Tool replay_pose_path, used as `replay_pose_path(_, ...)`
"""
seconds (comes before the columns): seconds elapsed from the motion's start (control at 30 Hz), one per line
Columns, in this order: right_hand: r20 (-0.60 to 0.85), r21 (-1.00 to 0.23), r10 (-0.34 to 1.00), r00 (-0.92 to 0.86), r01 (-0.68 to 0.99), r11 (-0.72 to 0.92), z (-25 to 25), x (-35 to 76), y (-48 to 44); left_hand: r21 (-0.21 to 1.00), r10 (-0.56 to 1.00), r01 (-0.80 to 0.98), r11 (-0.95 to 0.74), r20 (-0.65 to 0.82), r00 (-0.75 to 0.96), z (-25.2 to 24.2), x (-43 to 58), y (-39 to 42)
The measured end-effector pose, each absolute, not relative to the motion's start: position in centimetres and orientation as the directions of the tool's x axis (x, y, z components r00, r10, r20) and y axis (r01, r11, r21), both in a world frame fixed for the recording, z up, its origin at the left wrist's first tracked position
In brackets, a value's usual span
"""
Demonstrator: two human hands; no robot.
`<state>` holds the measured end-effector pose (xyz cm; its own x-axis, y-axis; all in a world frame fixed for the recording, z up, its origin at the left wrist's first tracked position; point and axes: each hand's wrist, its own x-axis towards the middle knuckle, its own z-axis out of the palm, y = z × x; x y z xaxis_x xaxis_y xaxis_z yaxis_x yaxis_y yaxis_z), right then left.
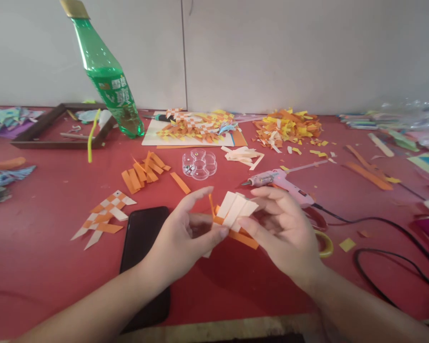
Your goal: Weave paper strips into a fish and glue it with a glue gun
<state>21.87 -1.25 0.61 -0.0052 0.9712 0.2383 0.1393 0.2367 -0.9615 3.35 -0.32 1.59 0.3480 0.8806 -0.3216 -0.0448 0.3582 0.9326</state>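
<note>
Between both hands, above the red table, is a small bundle of woven paper strips (236, 209), cream and orange. My left hand (186, 233) pinches its left side, thumb in front and fingers partly hidden behind. On the other side, my right hand (286, 231) grips the cream strips between thumb and fingers. A finished-looking woven paper fish (105, 214), orange and white with an eye, lies to the left. Loose orange paper strips (145, 171) are piled beyond my left hand, and cream strips (241, 156) lie farther back. A black phone (145, 233) is partly under my left forearm.
A pink glue gun (286, 183) with a black cord lies just beyond my right hand, near yellow-handled scissors (325, 244). Farther back are a clear flower-shaped case (199, 164), a pile of woven fish (200, 126), paper scraps (289, 126), a green bottle (107, 81) and a dark frame (39, 144).
</note>
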Motion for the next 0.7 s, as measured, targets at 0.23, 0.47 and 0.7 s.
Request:
replay_pose_path(0.23, 0.410, -0.857, 0.912, -0.034, 0.326, 0.398, 0.1, 22.3, -1.3, 0.933, 0.876, -0.002, 0.359, -0.336, 0.345, 1.6, 3.2, -0.4)
replay_pose_path(0.47, 0.709, -0.399, 0.656, -0.259, 0.620, 0.675, 0.5, 23.2, -1.3, 0.917, 0.882, -0.027, 0.398, -0.374, 0.288, 1.3, 3.4, -0.2)
replay_pose_path(0.7, 0.653, -0.220, 0.538, -0.532, 0.547, 0.808, 1.0, 23.1, -1.5, 0.894, 0.884, -0.118, 0.432, -0.394, 0.253, 0.9, 3.3, -0.1)
